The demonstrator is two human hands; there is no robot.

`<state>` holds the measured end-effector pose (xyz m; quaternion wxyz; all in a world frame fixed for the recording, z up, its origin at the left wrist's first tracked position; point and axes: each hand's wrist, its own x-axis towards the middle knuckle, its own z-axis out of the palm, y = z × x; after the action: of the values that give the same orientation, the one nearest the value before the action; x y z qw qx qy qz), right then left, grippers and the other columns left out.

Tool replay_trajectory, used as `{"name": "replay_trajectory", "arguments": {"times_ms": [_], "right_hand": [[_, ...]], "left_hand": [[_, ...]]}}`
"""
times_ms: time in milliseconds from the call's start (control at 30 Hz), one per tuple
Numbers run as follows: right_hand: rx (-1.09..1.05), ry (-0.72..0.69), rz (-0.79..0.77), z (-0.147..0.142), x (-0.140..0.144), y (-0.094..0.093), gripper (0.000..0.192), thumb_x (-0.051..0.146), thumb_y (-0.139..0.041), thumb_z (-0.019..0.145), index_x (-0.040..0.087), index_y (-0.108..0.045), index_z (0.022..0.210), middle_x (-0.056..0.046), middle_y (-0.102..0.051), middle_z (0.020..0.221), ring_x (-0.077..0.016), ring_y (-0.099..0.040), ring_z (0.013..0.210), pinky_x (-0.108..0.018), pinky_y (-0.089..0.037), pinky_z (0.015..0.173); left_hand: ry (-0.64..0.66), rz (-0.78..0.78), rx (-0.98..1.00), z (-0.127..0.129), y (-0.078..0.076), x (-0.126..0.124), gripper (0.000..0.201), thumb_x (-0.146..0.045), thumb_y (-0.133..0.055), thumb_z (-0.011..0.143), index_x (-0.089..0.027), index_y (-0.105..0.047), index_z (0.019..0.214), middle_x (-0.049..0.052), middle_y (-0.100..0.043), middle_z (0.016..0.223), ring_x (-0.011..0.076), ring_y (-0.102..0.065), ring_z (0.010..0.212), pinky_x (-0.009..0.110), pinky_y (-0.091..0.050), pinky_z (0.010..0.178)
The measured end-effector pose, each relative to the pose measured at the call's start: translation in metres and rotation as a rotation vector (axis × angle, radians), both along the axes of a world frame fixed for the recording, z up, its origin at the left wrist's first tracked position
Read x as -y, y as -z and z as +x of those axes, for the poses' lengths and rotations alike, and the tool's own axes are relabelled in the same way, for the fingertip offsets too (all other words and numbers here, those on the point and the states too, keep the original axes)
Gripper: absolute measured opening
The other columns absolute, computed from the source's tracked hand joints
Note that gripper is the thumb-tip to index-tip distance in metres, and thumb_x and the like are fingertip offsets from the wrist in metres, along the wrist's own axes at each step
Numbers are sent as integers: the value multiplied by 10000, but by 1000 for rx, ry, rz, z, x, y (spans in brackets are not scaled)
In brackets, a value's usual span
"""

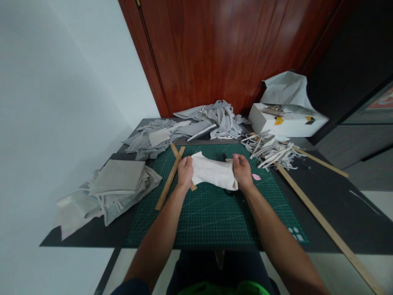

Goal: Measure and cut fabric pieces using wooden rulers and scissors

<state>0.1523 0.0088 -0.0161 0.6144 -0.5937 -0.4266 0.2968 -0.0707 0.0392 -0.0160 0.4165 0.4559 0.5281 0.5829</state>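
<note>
A piece of white cloth (213, 172) is stretched between my two hands, above the green cutting mat (211, 221). My left hand (185, 172) is closed on its left edge, and my right hand (242, 170) grips the right edge. Under the cloth, dark scissors-like loops (229, 192) show only in part; the cloth hides the rest. Two wooden rulers (170, 180) lie crossed on the mat just left of my left hand. A small pink piece (256, 177) rests on the mat to the right of my right hand.
Folded grey cloth (118, 176) is stacked at the left. Grey fabric scraps (215, 116) lie along the back. A heap of pale strips (272, 149) sits at the right, near a white box (285, 121). One long wooden ruler (322, 221) runs past the table's front edge.
</note>
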Motion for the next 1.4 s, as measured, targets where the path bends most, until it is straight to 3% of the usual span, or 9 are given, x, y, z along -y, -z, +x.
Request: {"name": "replay_trajectory", "arguments": {"times_ms": [167, 267, 400, 567, 800, 933, 1100, 1233, 1400], "right_hand": [[-347, -229, -114, -1, 3, -3, 802, 545, -875, 655, 233, -616, 1347, -26, -741, 856, -192, -629, 652, -299, -474, 563], [-437, -237, -51, 3, 4, -9, 549, 476, -854, 696, 237, -730, 1175, -31, -758, 906, -183, -648, 710, -291, -504, 612], [-635, -433, -22, 8, 7, -19, 266, 356, -829, 734, 223, -772, 957, -18, -744, 857, -152, -647, 690, -265, -551, 627], [-797, -662, -2, 0, 18, -34, 298, 259, -782, 795, 222, -759, 1091, -51, -777, 1031, -186, -727, 942, -322, -619, 906], [-850, -781, 120, -17, 31, -44, 413, 331, -751, 833, 278, -740, 1242, -33, -755, 1254, -227, -672, 1206, -485, -406, 1225], [-761, -838, 130, -19, 34, -48, 465, 465, -742, 839, 298, -736, 1273, -42, -684, 1403, -264, -622, 1288, -516, -373, 1230], [-648, -707, 167, -16, 31, -43, 466, 434, -791, 799, 304, -736, 1243, -41, -678, 1402, -271, -599, 1292, -454, -481, 1087], [-467, -566, 85, -15, 22, -27, 607, 314, -885, 703, 275, -679, 1272, -20, -780, 1047, -215, -673, 1010, -367, -504, 934], [-386, -475, -102, -19, 18, -17, 508, 377, -912, 690, 228, -695, 1125, 24, -733, 822, -175, -650, 792, -320, -515, 824]], "left_hand": [[-77, -1, -120, -1, -5, 1, 237, -351, -571, 962, -186, -608, 797, -19, -519, 695, 129, -485, 650, 233, -361, 569], [-74, -45, -199, -2, -8, 3, 160, -229, -582, 924, -167, -697, 1017, 15, -613, 793, 141, -542, 697, 239, -409, 613], [227, -133, -305, -2, -6, 7, 441, -128, -560, 860, -189, -676, 1282, 32, -662, 851, 160, -590, 687, 284, -493, 673], [306, 121, -679, 3, -4, 13, 525, -73, -698, 699, -185, -719, 1212, 142, -576, 1392, 340, -531, 1336, 510, -413, 1172], [619, 283, -408, 18, -7, 29, 1162, -272, -880, 667, -187, -252, 1641, 198, -309, 1674, 383, -359, 1516, 535, -307, 1248], [520, 207, -273, 30, -11, 34, 826, -362, -801, 802, -198, -465, 1539, 143, -612, 1455, 306, -604, 1282, 440, -473, 1094], [305, 113, -4, 25, -18, 27, 219, -317, -701, 779, -180, -759, 940, 38, -763, 923, 221, -691, 927, 291, -535, 819], [180, -112, 258, 19, -22, 22, 236, -339, -727, 656, -167, -708, 816, 2, -687, 692, 172, -641, 651, 244, -482, 587], [172, -369, 412, 10, -33, 19, 342, -356, -707, 657, -148, -733, 927, 46, -716, 700, 241, -700, 714, 313, -557, 633]]}}
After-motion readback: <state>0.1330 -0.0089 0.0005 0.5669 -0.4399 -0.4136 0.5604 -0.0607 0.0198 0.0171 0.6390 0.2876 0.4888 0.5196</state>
